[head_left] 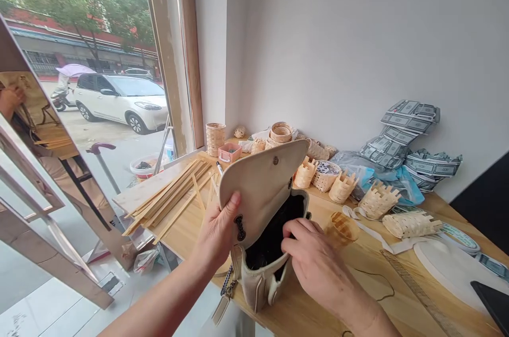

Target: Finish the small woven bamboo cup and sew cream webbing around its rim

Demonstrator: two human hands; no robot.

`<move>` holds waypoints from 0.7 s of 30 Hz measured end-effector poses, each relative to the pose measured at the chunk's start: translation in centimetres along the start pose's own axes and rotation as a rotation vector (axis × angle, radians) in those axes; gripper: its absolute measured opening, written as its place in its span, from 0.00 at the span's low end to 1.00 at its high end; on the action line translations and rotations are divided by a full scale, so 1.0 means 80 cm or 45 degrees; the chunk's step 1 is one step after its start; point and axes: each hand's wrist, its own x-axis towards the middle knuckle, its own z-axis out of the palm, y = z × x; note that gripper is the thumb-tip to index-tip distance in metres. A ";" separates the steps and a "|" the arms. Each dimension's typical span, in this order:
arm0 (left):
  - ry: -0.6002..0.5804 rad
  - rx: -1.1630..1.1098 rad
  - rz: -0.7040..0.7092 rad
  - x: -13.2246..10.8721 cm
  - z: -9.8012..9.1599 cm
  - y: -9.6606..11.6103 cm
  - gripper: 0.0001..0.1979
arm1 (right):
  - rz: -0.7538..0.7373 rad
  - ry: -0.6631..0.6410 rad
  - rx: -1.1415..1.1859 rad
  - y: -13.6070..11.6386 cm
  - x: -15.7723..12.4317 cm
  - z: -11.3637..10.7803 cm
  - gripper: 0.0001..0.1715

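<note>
A cream handbag [258,188] with a chain strap stands at the near edge of the wooden table [318,305]. Its flap is lifted, showing a dark lining. My left hand [218,231] grips the raised flap from the left, thumb on top. My right hand [314,257] rests on the bag's front rim, fingers curled at the opening; whether they hold anything is hidden.
Long bamboo strips [167,196] lie fanned out on the table's left. Several small woven baskets [342,186] sit behind the bag, with folded printed bags [401,138] against the wall. A ruler [413,289] and white round plate [449,268] lie at right. A window shows a street at left.
</note>
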 end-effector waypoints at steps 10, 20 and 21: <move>0.287 -0.134 -0.069 -0.022 0.013 0.008 0.22 | -0.114 0.359 -0.050 -0.002 -0.080 0.019 0.19; 0.280 -0.115 0.102 -0.048 0.016 -0.004 0.25 | 0.271 -0.384 -0.230 -0.002 -0.053 -0.017 0.20; 0.261 -0.111 0.109 -0.050 0.016 -0.006 0.25 | 0.326 -0.484 -0.242 0.002 -0.043 -0.017 0.18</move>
